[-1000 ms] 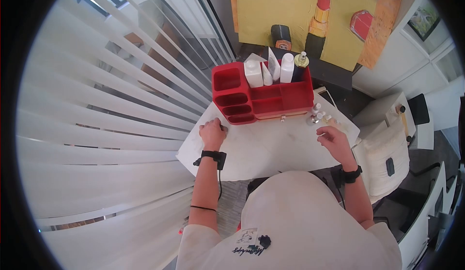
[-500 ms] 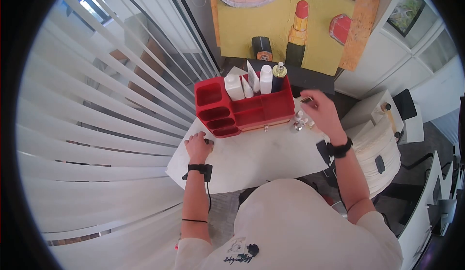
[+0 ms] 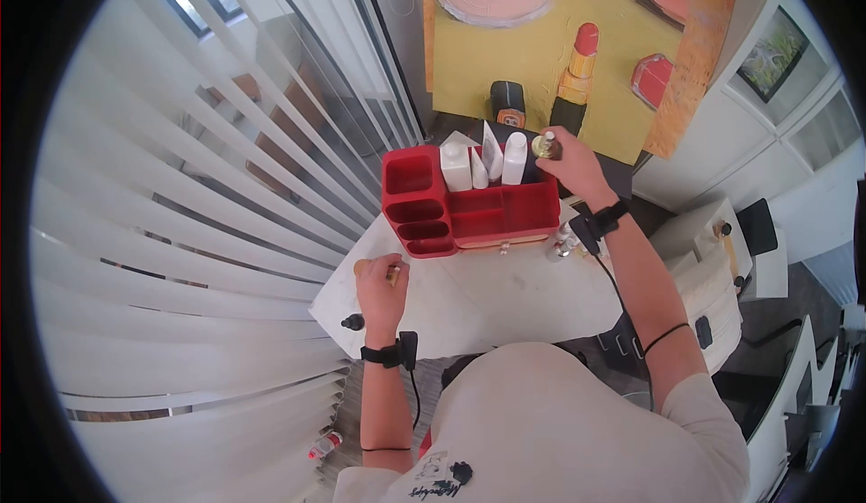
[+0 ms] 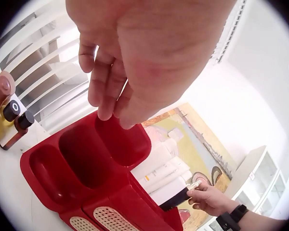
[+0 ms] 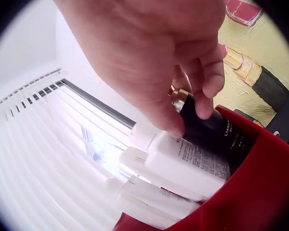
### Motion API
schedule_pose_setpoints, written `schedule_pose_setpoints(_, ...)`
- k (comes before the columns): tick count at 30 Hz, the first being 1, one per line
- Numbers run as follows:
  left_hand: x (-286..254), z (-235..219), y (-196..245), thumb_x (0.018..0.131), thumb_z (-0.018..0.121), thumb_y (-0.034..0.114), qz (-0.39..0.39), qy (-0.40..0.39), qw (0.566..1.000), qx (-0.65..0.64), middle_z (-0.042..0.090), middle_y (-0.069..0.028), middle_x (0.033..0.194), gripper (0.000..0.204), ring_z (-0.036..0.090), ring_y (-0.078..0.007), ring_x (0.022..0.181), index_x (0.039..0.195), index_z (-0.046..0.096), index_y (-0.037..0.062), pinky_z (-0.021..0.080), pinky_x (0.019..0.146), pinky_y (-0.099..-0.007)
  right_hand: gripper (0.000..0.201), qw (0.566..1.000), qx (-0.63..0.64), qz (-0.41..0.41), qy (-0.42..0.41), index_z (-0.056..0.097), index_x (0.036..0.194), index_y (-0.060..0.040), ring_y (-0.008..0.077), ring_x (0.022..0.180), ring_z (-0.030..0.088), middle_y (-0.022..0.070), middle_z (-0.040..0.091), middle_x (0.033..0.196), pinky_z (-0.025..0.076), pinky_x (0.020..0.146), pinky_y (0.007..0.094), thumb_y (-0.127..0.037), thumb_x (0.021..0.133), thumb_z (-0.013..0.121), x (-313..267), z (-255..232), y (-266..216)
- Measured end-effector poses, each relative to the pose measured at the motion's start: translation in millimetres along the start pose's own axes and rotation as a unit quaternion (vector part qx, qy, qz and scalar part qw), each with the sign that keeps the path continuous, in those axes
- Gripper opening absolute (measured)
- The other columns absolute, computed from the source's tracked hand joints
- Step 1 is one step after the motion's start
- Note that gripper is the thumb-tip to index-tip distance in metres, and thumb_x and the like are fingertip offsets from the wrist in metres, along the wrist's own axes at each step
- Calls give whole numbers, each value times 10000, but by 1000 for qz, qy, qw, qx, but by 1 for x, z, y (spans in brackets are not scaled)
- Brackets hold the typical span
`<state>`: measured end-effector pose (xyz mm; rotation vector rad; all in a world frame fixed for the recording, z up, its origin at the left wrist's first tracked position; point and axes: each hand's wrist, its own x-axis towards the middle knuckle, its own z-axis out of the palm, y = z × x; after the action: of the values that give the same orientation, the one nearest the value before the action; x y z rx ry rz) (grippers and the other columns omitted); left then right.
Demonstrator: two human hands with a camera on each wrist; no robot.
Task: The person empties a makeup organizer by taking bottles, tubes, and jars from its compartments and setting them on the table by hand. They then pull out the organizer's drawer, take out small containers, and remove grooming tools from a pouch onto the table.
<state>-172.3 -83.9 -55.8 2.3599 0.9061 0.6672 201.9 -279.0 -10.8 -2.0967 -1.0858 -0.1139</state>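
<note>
the right hand (image 3: 566, 162) gripped the dark pump bottle (image 5: 216, 129) standing in the red organizer (image 3: 492, 212); the left hand (image 3: 382, 279) lay with relaxed fingers near small bottles (image 4: 9, 118).

A white marble-look desk (image 3: 505, 295) carries a red plastic compartment organizer (image 3: 469, 207) along its far edge. Small clear glass bottles (image 3: 561, 247) stand just beside the organizer's right end. Near the left edge lie small amber and brown bottles (image 4: 9, 118), with the left hand (image 3: 382, 285) resting over them.
</note>
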Motion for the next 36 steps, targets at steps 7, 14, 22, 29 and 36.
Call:
schedule_pose_setpoints(7, -21, 0, 33, 837, 816, 74, 27, -50, 991, -125, 743, -74, 992, 251, 693, -252, 877, 1073, 732, 61, 540, 811, -386, 528, 971, 208, 105, 48, 641, 1299, -103, 150, 772, 686, 65, 721, 1029, 562, 726, 287, -110, 809, 836, -45, -63, -66)
schedule_pose_setpoints(14, -21, 23, 113, 784, 865, 86, 101, -187, 941, -263, 681, -71, 1271, 760, 652, -235, 1047, 1473, 548, 128, 544, 871, -353, 539, 964, 168, 51, -202, 640, 1263, -89, 179, 860, 676, 53, 692, 1073, 551, 766, 308, -165, 785, 876, -116, -30, -126)
schedule_pose_setpoints(22, -43, 23, 55, 775, 848, 102, 21, -140, 974, -176, 685, -130, 1241, 674, 651, -352, 1128, 1400, 597, 105, 553, 939, -437, 493, 920, 284, 63, -261, 640, 1301, -67, 146, 929, 702, 56, 699, 1197, 557, 773, 275, -111, 855, 845, -141, -1, -115)
schedule_pose_setpoints(29, -68, 8, -42, 740, 874, 64, -83, -9, 996, -16, 669, -134, 1196, 571, 664, -364, 1095, 1251, 621, 90, 568, 886, -443, 386, 938, 247, 171, -171, 654, 1301, -42, 145, 982, 717, 60, 720, 1228, 574, 814, 280, -49, 925, 747, -155, -22, -55)
schedule_pose_setpoints(36, -66, 16, -71, 747, 892, 49, -95, 10, 995, 40, 609, -120, 1229, 600, 691, -312, 1065, 1276, 609, 76, 630, 842, -371, 357, 940, 238, 185, -160, 666, 1279, -37, 138, 958, 707, 55, 722, 1203, 571, 802, 276, -52, 931, 741, -160, -29, -40)
